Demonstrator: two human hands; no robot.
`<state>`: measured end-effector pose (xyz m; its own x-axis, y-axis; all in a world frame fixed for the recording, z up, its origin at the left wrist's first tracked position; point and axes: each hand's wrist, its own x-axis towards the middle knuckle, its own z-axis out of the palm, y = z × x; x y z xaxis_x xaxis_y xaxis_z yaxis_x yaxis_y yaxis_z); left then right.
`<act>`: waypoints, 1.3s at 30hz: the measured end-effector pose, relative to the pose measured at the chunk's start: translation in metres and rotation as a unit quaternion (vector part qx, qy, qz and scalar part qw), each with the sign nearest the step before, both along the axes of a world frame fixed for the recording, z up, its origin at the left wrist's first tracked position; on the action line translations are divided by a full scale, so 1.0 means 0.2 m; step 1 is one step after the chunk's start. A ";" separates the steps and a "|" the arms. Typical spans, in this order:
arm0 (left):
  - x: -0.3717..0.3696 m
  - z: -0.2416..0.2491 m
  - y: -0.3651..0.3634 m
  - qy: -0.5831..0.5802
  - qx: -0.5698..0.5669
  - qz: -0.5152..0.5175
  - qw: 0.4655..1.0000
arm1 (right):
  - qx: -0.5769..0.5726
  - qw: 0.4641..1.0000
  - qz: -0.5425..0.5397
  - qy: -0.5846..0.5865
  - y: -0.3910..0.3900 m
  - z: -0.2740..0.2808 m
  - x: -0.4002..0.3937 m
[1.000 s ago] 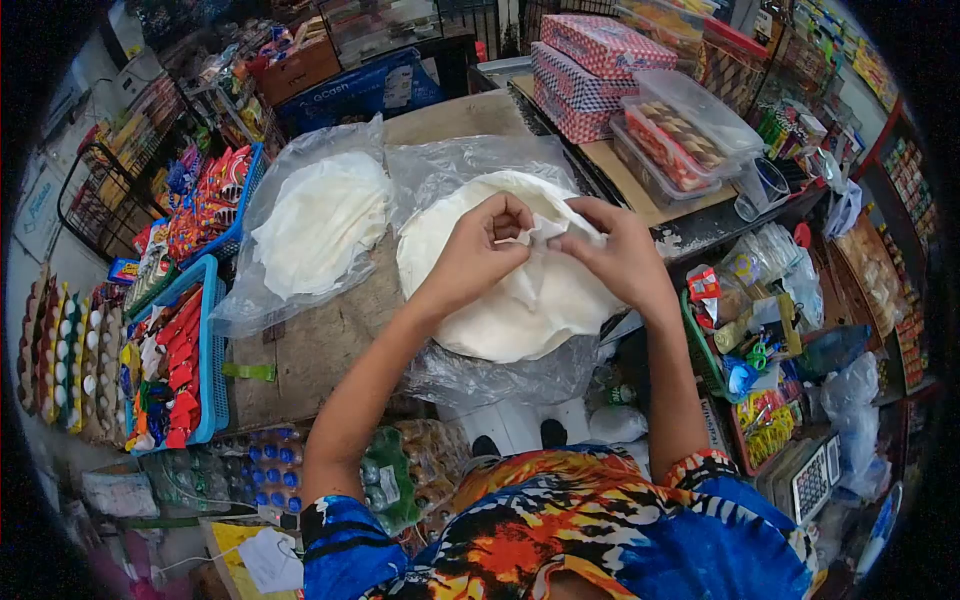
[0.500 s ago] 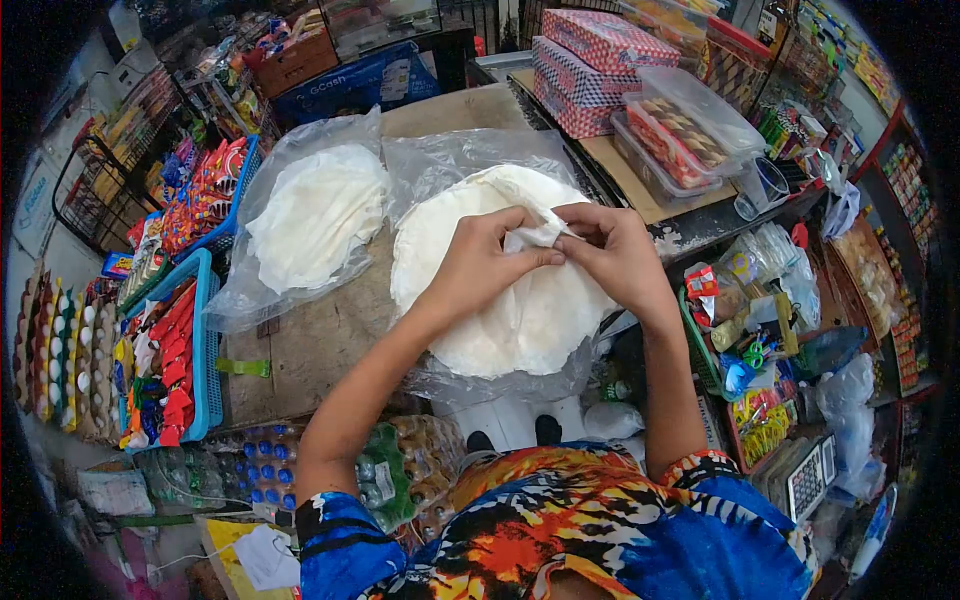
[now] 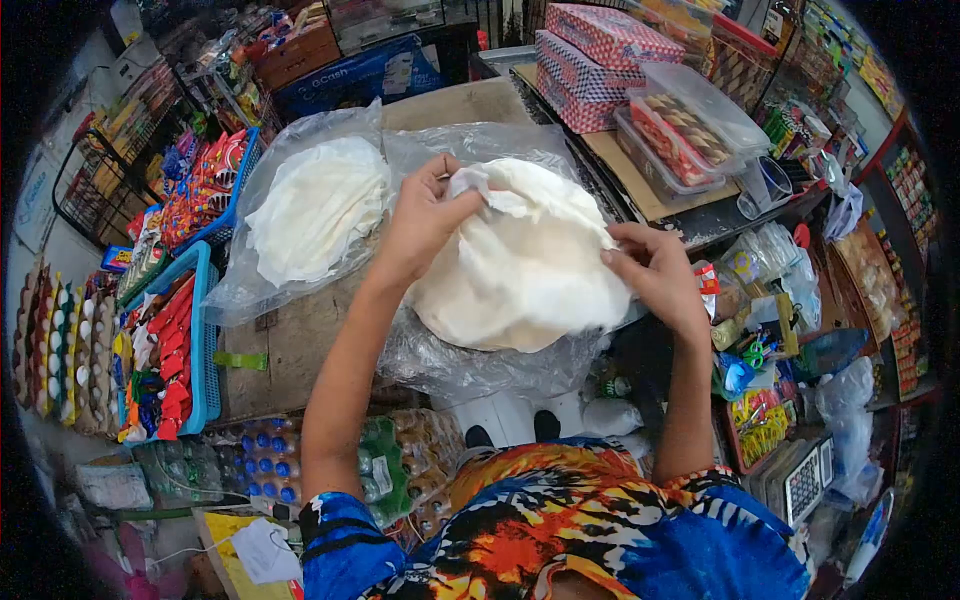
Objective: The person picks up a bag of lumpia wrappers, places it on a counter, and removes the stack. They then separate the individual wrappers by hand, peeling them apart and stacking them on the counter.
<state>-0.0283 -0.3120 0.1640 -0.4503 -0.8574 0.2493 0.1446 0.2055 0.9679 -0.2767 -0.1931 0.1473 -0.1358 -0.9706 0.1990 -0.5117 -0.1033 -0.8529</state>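
A thin, round, white spring roll wrapper (image 3: 510,240) is lifted in loose folds over a stack of the same on clear plastic (image 3: 450,355). My left hand (image 3: 430,215) pinches its upper left edge between thumb and fingers. At the right edge, my right hand (image 3: 655,275) is closed on the same sheet with thumb and forefinger. Its lower part sags and blurs, hiding most of the stack beneath. To the left lies a second pile of wrappers (image 3: 318,210), flat on another plastic sheet (image 3: 235,285), touched by neither hand.
Blue baskets of snack packets (image 3: 207,350) flank the wooden tabletop (image 3: 310,350) on the left. Checkered boxes (image 3: 585,90) and a clear food container (image 3: 690,130) stand at the back right. Bottles (image 3: 270,465) sit below the near edge; a calculator (image 3: 808,480) lies at right.
My hands were close together at the sheet's upper edge. They have spread apart, left hand leftward and right hand to the right and down, and the wrapper is now raised between them.
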 end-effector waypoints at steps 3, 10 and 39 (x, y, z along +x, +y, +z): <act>-0.05 -0.04 0.02 0.061 0.036 -0.072 0.995 | -0.060 0.996 0.020 0.058 -0.01 0.05 0.12; -0.07 -0.02 0.07 -0.034 0.052 -0.124 0.990 | -0.102 0.992 -0.010 0.073 -0.14 0.06 0.24; -0.03 -0.06 -0.01 0.009 0.031 -0.017 0.999 | -0.072 0.995 0.011 0.066 -0.08 0.12 0.15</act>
